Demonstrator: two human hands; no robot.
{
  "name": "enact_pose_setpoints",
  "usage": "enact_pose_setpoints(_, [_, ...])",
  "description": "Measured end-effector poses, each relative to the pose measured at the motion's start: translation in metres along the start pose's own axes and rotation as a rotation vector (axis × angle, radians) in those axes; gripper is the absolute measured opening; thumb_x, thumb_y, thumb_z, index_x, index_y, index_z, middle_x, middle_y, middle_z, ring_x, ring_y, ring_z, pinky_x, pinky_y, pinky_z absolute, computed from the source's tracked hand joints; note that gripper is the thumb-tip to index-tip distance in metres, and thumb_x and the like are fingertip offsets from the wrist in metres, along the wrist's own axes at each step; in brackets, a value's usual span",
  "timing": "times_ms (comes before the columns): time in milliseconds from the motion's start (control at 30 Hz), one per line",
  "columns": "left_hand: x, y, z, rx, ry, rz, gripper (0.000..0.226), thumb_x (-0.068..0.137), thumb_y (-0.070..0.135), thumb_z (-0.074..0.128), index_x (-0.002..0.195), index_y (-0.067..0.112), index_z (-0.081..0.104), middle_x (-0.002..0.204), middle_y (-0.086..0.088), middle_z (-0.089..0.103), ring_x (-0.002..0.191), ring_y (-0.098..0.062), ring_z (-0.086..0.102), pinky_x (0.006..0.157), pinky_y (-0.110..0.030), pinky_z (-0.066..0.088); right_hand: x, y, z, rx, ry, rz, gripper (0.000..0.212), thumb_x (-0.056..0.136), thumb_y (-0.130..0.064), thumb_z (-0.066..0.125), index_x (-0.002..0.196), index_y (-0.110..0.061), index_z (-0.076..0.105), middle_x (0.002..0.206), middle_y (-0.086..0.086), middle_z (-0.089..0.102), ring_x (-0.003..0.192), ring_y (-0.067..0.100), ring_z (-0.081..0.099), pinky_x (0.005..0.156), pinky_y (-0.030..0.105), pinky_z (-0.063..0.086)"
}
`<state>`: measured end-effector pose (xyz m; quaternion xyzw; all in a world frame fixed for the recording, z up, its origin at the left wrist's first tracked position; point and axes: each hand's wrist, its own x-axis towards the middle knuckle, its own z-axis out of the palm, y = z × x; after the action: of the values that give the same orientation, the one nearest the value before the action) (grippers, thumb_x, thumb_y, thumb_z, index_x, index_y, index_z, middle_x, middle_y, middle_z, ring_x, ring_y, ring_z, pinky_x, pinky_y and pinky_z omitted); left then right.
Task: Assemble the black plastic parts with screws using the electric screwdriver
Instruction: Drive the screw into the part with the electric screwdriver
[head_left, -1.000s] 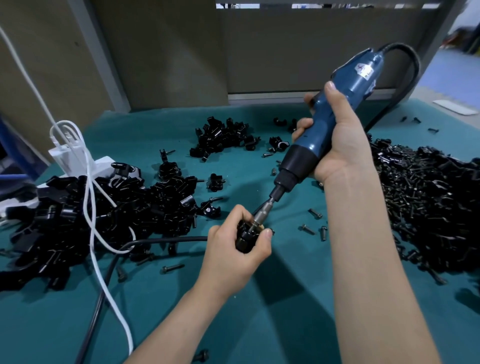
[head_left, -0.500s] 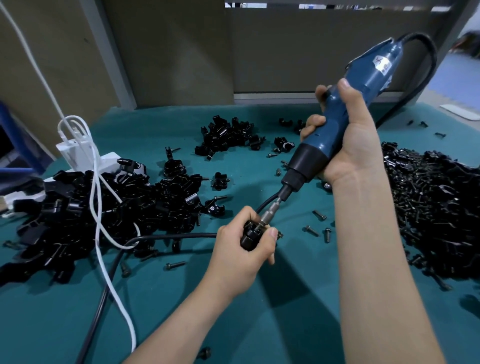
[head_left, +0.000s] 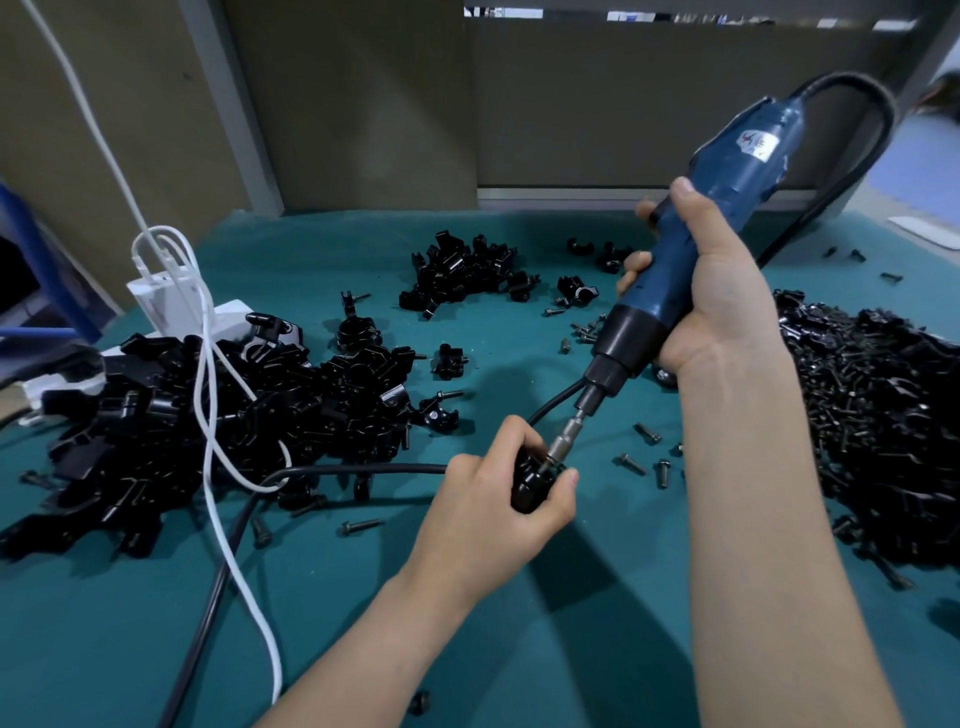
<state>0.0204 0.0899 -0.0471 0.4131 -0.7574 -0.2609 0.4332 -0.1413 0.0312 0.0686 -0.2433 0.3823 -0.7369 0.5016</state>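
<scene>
Teal mat covers your bench. Far left, a white power strip sits at the mat's edge, and a white cable loops down from it across the big heap of black plastic parts. A black cord runs up from the bottom edge, bends at the heap's near side and goes right toward your left hand. A few loose screws lie just in front of that heap. A smaller pile of parts sits further back, centre.

Your left hand is near the mat's middle, fingers and thumb curled round one black plastic part. Most of the part is hidden by your grip. The metal bit meets the top of the part, between your thumb and forefinger. The screw itself is too small to tell.

Your right hand is wrapped round the blue electric screwdriver, thumb lying up along the body. The tool is tilted, black nose down-left toward the part, rear end up-right. A black cable arcs out of its rear.

Loose screws lie on the mat between your forearms. Far right, a dense heap of black parts and screws lies beside your right forearm.
</scene>
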Motion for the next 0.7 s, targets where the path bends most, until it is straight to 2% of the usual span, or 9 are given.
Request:
enact_pose_setpoints(133, [0.0012,-0.0008,-0.0013,0.078,-0.037,0.008,0.039,0.078,0.056,0.065,0.088,0.027,0.04,0.049,0.012,0.035,0.049,-0.012,0.038,0.05,-0.023,0.031,0.0018,0.0017,-0.0022,-0.012,0.048,0.015,0.018,0.085,-0.024,0.072,0.09,-0.015,0.057,0.083,-0.001,0.067,0.05,0.011,0.051,0.051,0.023,0.048])
enact_pose_setpoints(333, [0.0019,0.0014,-0.002,0.061,-0.038,-0.005,0.035,0.082,0.038,0.071,0.085,0.023,0.039,0.05,0.01,0.035,0.049,-0.016,0.036,0.05,-0.023,0.029,0.0044,0.0052,-0.0028,-0.015,0.056,0.02,0.019,0.086,-0.022,0.071,0.093,-0.016,0.055,0.081,-0.002,0.066,0.049,0.011,0.051,0.05,0.023,0.048])
enact_pose_setpoints(533, [0.0021,-0.0016,-0.0019,0.015,-0.022,-0.048,0.036,0.08,0.036,0.071,0.081,0.025,0.038,0.049,0.008,0.036,0.049,-0.016,0.037,0.049,-0.022,0.029,0.006,0.0072,-0.0019,0.024,0.037,0.017,0.017,0.085,-0.021,0.071,0.091,-0.016,0.056,0.079,-0.002,0.067,0.048,0.01,0.05,0.05,0.023,0.048])
enact_pose_setpoints(633, [0.0003,-0.0036,0.0014,-0.084,-0.022,-0.122,0.035,0.075,0.047,0.068,0.077,0.031,0.037,0.053,0.011,0.046,0.055,-0.012,0.042,0.054,-0.017,0.031,0.0061,0.0082,-0.0025,0.058,0.005,0.039,0.014,0.087,-0.023,0.069,0.082,-0.015,0.058,0.071,-0.004,0.065,0.047,0.009,0.049,0.048,0.022,0.047])
enact_pose_setpoints(700, [-0.0007,-0.0037,0.0039,-0.174,-0.028,-0.198,0.034,0.07,0.056,0.06,0.077,0.028,0.042,0.059,0.009,0.058,0.065,-0.014,0.049,0.061,-0.021,0.037,0.0063,0.0087,-0.0028,0.104,-0.044,0.059,0.017,0.089,-0.025,0.066,0.075,-0.015,0.061,0.065,-0.006,0.062,0.047,0.007,0.049,0.048,0.021,0.046])
